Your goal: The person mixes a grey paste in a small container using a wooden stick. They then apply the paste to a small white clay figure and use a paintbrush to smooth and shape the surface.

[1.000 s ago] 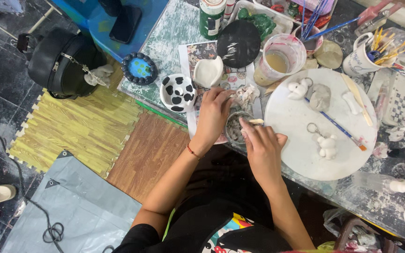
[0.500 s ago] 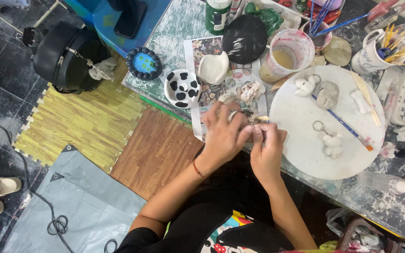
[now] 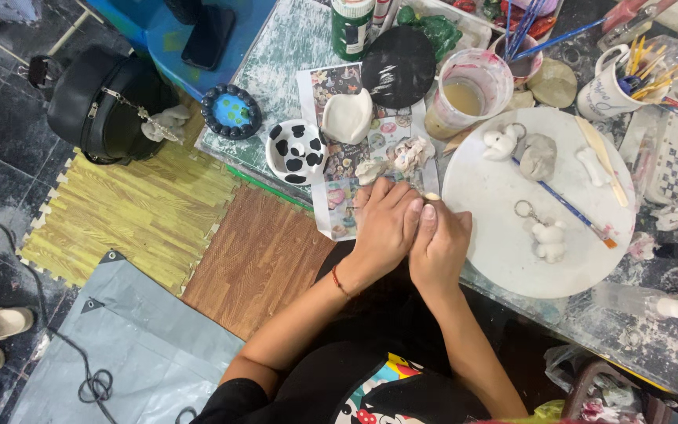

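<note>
My left hand (image 3: 384,225) and my right hand (image 3: 439,245) are pressed together at the table's near edge, fingers curled around something small that is mostly hidden; only a pale tip shows between the fingertips. They sit just left of a round white board (image 3: 512,235). On that board lie small white clay figures (image 3: 549,239), a grey clay lump (image 3: 539,155) and a blue-handled brush (image 3: 563,206). Beyond my hands, white clay scraps (image 3: 411,153) rest on a printed paper sheet (image 3: 331,212).
A black-spotted white bowl (image 3: 297,151), a white clay dish (image 3: 347,116), a black disc (image 3: 399,67), a cup of murky water (image 3: 464,93) and a mug of brushes (image 3: 617,86) crowd the table. A black bag (image 3: 103,110) and foam mats (image 3: 143,220) lie on the floor.
My hands have closed together and drawn slightly toward the table edge, covering the small piece they were working. The view has shifted a little.
</note>
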